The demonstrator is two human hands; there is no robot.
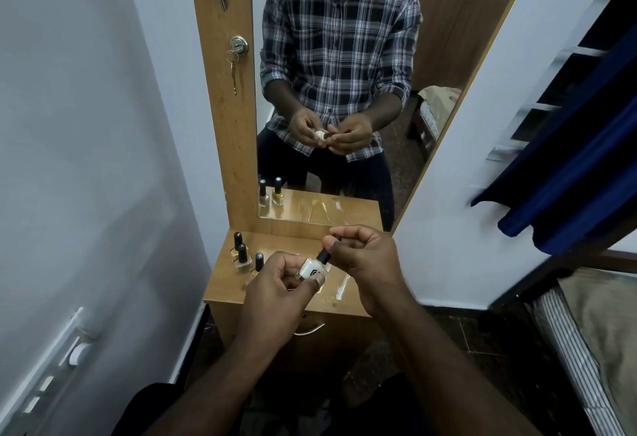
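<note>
My left hand (275,284) grips a small white nail polish bottle (312,268), tilted, above the wooden dressing table (234,291). Its black cap (324,255) is pinched by the fingers of my right hand (362,256). Whether the cap is loose or tight on the bottle cannot be told. Three more nail polish bottles with black caps (241,253) stand at the table's back left corner. A clear plastic wrapper (339,285) lies on the table under my hands.
A tall mirror (331,91) behind the table reflects a person in a plaid shirt, the hands and two bottles. A wooden cupboard door with a lock and key (238,46) stands left of it. A bed (593,332) and blue cloth (568,177) are at right.
</note>
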